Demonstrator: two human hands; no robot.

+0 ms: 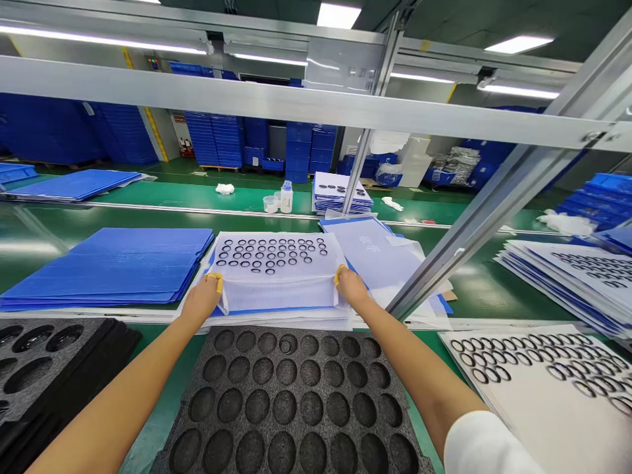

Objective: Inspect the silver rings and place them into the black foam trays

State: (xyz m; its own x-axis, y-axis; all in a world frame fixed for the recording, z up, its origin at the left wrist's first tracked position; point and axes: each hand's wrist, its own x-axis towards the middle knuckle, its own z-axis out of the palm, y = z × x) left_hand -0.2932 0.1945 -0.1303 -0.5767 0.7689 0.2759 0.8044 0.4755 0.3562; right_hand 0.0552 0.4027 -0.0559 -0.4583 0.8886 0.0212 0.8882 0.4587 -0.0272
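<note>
**Far left:** a stack of blue corrugated plastic sheets [113, 266] lies at 9 o'clock from the hands, and a black foam tray [44, 375] sits at 8 o'clock.

**Left hand [202, 301]:** pinches the near left edge of the film, with a yellow finger cot [214, 282] on one fingertip. The forearm reaches in from 7 o'clock.

**Centre:** the translucent film [279, 293] lies on a white ring sheet [271, 255], its near edge gathered up between the hands. It looks light, soft and easily creased, so its near corners seem the best hold. A pocketed black foam tray [286, 401] sits at 6 o'clock.

**Right hand [351, 287]:** pinches the opposite edge, with a yellow finger cot [340, 274]. The forearm angles in from 5 o'clock.

**Far right:** a white sheet of dark rings [538, 388] lies at 4 o'clock, and a stack of ring sheets [567, 280] at 3 o'clock.
</note>
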